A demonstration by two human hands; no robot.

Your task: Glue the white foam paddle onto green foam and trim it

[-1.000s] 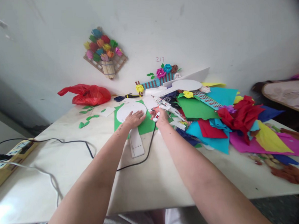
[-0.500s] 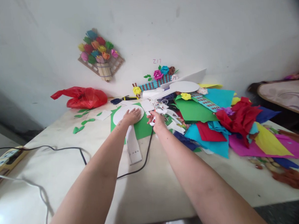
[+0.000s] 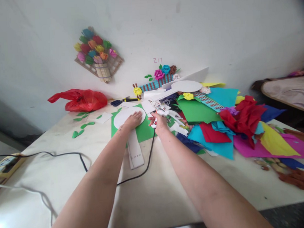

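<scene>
My left hand (image 3: 133, 120) lies flat with fingers stretched out on a white round foam cutout (image 3: 122, 116), which rests on a green sheet (image 3: 145, 130). A white foam strip (image 3: 134, 151) runs from the cutout toward me. My right hand (image 3: 159, 122) is closed round a white glue gun (image 3: 156, 122) with a red switch; its black cord (image 3: 134, 173) trails across the table to a power strip (image 3: 4, 165) at the left edge.
A big heap of coloured paper (image 3: 230, 124) covers the table's right half. A red plastic bag (image 3: 82, 100), scissors (image 3: 121, 101) and green paper leaves (image 3: 78, 132) lie at the back left. Paper-flower crafts hang on the wall (image 3: 96, 54).
Both hands have stayed where they were; the view has shifted slightly to the right and up, so the power strip sits further left in the picture.
</scene>
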